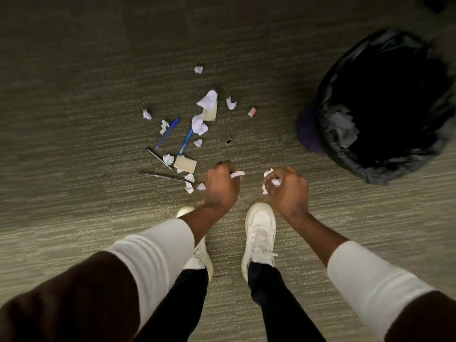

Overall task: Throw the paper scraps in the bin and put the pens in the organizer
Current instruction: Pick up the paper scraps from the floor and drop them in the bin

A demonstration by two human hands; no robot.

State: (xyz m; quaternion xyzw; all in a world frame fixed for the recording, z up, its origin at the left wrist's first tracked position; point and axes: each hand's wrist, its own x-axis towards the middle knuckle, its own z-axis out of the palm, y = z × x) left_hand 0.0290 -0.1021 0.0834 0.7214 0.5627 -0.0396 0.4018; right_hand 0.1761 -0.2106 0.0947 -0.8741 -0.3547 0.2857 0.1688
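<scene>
My left hand (222, 185) is closed around a white paper scrap (237, 174) just above the carpet. My right hand (287, 187) grips several crumpled white scraps (267, 180). Ahead of my hands, more white paper scraps (208, 99) lie scattered on the carpet. Two blue pens (167, 133) (185, 141) and two dark pens (159, 157) (162, 176) lie among them. The bin (385, 104), lined with a black bag, stands at the right with some paper inside. No organizer is in view.
Two tan card pieces (185, 164) (210, 113), a small red-and-white item (252, 111) and a small black-and-yellow item (228, 141) lie on the grey carpet (74, 119). My white shoes (259, 233) stand just behind my hands.
</scene>
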